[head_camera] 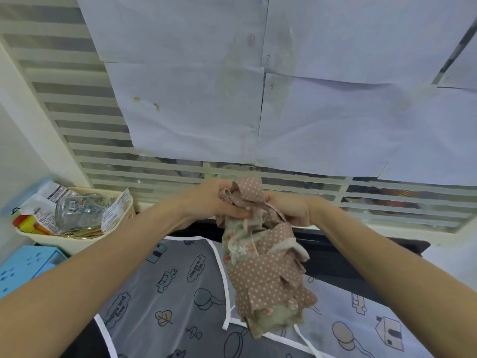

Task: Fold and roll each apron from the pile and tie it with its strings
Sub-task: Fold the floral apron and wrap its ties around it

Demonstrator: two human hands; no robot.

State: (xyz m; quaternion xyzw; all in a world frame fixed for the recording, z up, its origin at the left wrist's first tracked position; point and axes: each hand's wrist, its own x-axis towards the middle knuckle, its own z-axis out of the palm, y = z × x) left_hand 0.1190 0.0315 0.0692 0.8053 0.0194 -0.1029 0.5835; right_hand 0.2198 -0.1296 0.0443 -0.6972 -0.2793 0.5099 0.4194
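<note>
- Grey printed apron [180, 288]: spread flat on desk, nearest; white-edged
- Polka-dot apron [268, 270]: limp, light, bunched; hanging above grey one; best taken along top edge or strings
- Left grip [219, 200], right grip [291, 208]: both clamped on its top
- Basket [77, 241]: far left
</note>
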